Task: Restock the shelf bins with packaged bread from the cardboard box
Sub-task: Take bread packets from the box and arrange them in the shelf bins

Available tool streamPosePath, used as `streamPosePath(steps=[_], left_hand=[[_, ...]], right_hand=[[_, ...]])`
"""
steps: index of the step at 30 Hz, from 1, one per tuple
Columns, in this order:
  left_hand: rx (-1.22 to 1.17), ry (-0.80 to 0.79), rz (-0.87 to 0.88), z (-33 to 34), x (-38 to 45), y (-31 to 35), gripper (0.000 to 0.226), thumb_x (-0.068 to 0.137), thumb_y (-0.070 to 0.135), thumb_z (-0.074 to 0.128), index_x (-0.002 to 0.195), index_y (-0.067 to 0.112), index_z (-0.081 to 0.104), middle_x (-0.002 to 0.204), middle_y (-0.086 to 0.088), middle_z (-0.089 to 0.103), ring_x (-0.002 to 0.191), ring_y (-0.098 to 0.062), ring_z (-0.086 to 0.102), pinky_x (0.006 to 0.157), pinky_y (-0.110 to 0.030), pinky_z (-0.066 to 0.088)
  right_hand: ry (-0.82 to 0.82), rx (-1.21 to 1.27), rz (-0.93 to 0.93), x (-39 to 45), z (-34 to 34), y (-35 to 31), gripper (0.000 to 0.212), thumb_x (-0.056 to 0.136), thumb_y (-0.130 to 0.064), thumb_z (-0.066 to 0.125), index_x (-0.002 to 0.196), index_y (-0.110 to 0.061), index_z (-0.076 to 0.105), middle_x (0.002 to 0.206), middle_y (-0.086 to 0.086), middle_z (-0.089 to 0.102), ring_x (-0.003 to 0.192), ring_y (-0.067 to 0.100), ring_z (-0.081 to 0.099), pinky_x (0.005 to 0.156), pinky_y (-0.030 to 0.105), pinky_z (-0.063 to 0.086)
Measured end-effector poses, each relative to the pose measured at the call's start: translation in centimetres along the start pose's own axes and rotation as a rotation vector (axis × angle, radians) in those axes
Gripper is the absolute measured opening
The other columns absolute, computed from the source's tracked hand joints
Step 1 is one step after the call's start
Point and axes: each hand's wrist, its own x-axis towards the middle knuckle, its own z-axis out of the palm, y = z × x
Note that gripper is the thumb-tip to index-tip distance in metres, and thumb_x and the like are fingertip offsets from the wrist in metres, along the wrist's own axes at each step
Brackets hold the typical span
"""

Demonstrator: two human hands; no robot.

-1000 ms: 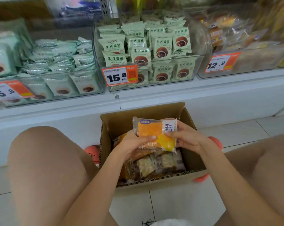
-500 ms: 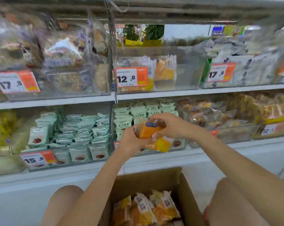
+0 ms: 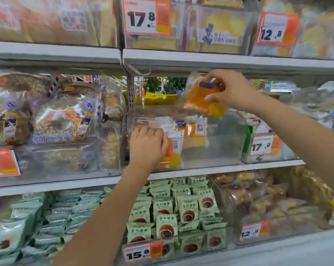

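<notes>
Shelving (image 3: 219, 60) of grey metal, in three levels, filled with clear plastic bins. Middle bin of clear plastic (image 3: 216, 150) on the middle level, half filled, with a few orange and white bread packets (image 3: 195, 129) standing near its front left. Green and white round-cake packets (image 3: 187, 208) packed tight in the bin below. Left hand (image 3: 148, 144) pressed on the front wall of the middle bin, fingers curled at its upper edge. Right hand (image 3: 231, 89) raised above the same bin, thumb and fingers pinched on a tilted orange bread packet in clear wrapping (image 3: 198, 95), held in the air over the open top. Orange price tag marked 17.8 (image 3: 263, 144) beside, on the next bin.
</notes>
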Motion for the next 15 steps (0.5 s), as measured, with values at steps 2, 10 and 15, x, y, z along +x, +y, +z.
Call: streamPosePath(steps=[2, 10, 15], left_hand=[[0.049, 0.064, -0.003, 1.3, -0.3, -0.2, 0.033, 0.088, 0.026, 0.04, 0.064, 0.013, 0.06, 0.058, -0.006, 0.06, 0.058, -0.027, 0.055, 0.064, -0.034, 0.04], [0.084, 0.267, 0.033, 2.5, -0.7, -0.3, 0.039, 0.093, 0.027, 0.037, 0.068, 0.013, 0.064, 0.062, -0.003, 0.062, 0.06, -0.024, 0.057, 0.066, -0.035, 0.037], [0.092, 0.289, 0.04, 2.5, -0.8, -0.4, 0.044, 0.095, 0.029, 0.032, 0.066, 0.013, 0.062, 0.06, -0.003, 0.06, 0.06, -0.024, 0.057, 0.066, -0.034, 0.034]], right_hand=[[-0.247, -0.225, -0.01, 1.5, 2.0, 2.1, 0.047, 0.074, -0.018, 0.079, 0.117, -0.012, 0.059, 0.101, 0.006, 0.058, 0.095, 0.023, 0.054, 0.071, 0.025, 0.033], [-0.581, -0.118, 0.01, 3.8, 11.7, 6.6, 0.058, 0.072, -0.021, 0.081, 0.123, -0.011, 0.056, 0.099, 0.001, 0.051, 0.088, 0.014, 0.047, 0.071, 0.021, 0.032], [-0.525, -0.101, -0.057, 4.0, 14.5, 7.0, 0.042, 0.07, -0.016, 0.082, 0.101, -0.017, 0.053, 0.094, 0.001, 0.051, 0.085, 0.02, 0.048, 0.068, 0.029, 0.034]])
